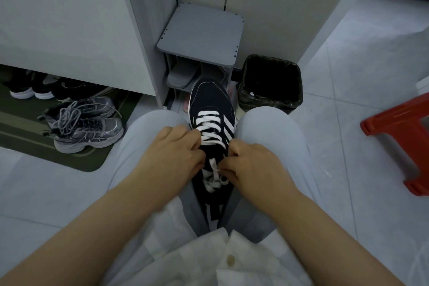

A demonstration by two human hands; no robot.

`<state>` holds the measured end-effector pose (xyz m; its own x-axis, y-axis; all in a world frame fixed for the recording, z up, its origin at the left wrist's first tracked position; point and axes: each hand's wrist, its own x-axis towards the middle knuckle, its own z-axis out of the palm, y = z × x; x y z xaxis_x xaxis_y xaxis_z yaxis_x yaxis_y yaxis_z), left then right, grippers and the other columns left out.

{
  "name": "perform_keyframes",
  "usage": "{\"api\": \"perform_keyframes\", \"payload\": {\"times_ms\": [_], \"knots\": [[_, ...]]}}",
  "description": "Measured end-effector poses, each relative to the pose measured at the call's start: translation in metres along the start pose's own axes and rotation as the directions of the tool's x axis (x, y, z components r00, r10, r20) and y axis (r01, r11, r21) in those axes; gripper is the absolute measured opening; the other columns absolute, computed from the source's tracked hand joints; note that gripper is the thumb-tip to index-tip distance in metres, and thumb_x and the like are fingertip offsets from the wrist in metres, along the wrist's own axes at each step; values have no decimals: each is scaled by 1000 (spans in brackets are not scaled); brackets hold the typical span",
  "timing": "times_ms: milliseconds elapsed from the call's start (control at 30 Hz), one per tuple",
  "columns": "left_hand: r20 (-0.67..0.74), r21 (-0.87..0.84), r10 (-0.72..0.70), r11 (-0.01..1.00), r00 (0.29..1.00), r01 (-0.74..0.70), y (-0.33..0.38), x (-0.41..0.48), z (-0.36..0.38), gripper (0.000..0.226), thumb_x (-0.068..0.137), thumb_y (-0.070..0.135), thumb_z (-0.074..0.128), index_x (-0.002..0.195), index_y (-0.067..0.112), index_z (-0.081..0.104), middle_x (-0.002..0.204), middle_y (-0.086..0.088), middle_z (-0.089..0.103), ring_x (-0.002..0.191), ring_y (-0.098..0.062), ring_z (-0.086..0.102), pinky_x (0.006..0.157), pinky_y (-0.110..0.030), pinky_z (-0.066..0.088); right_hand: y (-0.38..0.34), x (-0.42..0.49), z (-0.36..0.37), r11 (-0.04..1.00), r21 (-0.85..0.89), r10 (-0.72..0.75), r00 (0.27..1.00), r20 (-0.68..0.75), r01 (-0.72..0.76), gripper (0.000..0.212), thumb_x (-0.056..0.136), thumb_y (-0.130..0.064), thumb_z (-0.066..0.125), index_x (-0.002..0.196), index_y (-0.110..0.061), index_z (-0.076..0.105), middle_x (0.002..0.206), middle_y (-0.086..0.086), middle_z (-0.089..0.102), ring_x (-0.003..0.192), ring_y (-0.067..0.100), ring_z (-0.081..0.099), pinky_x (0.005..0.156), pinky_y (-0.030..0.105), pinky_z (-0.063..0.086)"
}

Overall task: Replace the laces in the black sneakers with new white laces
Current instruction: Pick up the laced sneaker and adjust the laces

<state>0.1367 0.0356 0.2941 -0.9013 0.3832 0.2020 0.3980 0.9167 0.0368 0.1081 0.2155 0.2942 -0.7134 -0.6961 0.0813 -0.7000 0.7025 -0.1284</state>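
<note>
A black sneaker (210, 100) with white side stripes lies wedged between my knees, toe pointing away from me. A new white lace (209, 124) crosses its eyelets in several rows, and its loose ends (214, 180) bunch near the tongue. My left hand (173, 153) sits on the shoe's left side with fingers curled at the lace by the upper eyelets. My right hand (253, 165) pinches the lace end on the right side. What the fingertips hold underneath is partly hidden.
A pair of silver-grey sneakers (83, 123) stands on a dark green mat (27, 144) to the left, with more shoes under the cabinet. A grey shoe rack (202, 35) and a black lined bin (270, 81) stand ahead. A red plastic stool (399, 137) is on the right.
</note>
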Motion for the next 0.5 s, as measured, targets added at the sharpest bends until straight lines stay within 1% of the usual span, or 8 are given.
{"api": "perform_keyframes", "payload": {"times_ms": [100, 200, 267, 300, 367, 400, 467, 500], "knots": [[-57, 3, -29, 1000, 998, 30, 2, -5, 2, 22, 76, 30, 45, 71, 23, 65, 75, -1, 51, 76, -18, 34, 70, -30, 25, -1, -4, 1, 1000, 16, -3, 1000, 0, 3, 20, 51, -22, 86, 57, -29, 68, 61, -6, 52, 39, 14, 44, 44, 17, 28], [-42, 54, -66, 996, 997, 68, 0, -3, -1, 24, 71, 35, 43, 71, 23, 64, 77, -2, 50, 77, -19, 33, 70, -33, 25, -1, -5, 2, 999, 46, 9, 999, -40, -7, 5, 64, -26, 68, 59, -28, 69, 61, -7, 52, 41, 13, 46, 45, 18, 31], [-15, 86, -69, 994, 998, 70, -1, 0, -3, 23, 70, 38, 44, 67, 22, 62, 77, -2, 49, 77, -20, 32, 71, -33, 24, -2, -5, 2, 997, 65, 41, 997, -68, -37, 22, 73, -32, 54, 60, -27, 70, 61, -7, 53, 42, 12, 47, 46, 17, 29], [-1, 90, -58, 994, 998, 58, -2, 1, -2, 19, 69, 37, 51, 66, 22, 61, 77, -2, 50, 78, -20, 33, 72, -33, 24, -3, -5, 1, 996, 72, 57, 995, -83, -51, 29, 76, -34, 48, 60, -27, 71, 61, -7, 53, 42, 12, 47, 47, 16, 28], [21, 53, -31, 998, 999, 30, -2, 1, 2, 14, 67, 35, 67, 63, 22, 61, 78, -1, 49, 78, -19, 33, 73, -32, 24, -3, -5, 0, 995, 78, 68, 993, -93, -60, 33, 77, -37, 44, 60, -28, 71, 60, -8, 53, 42, 11, 46, 47, 16, 26], [32, 23, -19, 1000, 999, 19, 0, 0, 4, 15, 67, 37, 67, 62, 24, 60, 78, 1, 48, 78, -18, 33, 73, -32, 24, -3, -5, 0, 995, 79, 64, 994, -88, -57, 32, 77, -37, 45, 60, -28, 71, 60, -7, 52, 41, 11, 46, 47, 16, 26], [46, -34, -9, 999, 999, 11, 8, -2, 7, 21, 71, 44, 53, 59, 28, 60, 77, 4, 46, 78, -16, 33, 73, -30, 25, -2, -4, 1, 996, 81, 48, 997, -63, -43, 31, 76, -36, 45, 59, -28, 70, 58, -7, 51, 41, 13, 47, 47, 18, 28], [50, -62, -5, 998, 999, 8, 13, -4, 9, 26, 71, 45, 46, 59, 28, 61, 77, 5, 45, 77, -15, 34, 73, -29, 26, -2, -4, 2, 996, 84, 36, 998, -45, -32, 27, 75, -35, 49, 59, -29, 70, 57, -7, 50, 42, 13, 48, 47, 19, 30]]}}
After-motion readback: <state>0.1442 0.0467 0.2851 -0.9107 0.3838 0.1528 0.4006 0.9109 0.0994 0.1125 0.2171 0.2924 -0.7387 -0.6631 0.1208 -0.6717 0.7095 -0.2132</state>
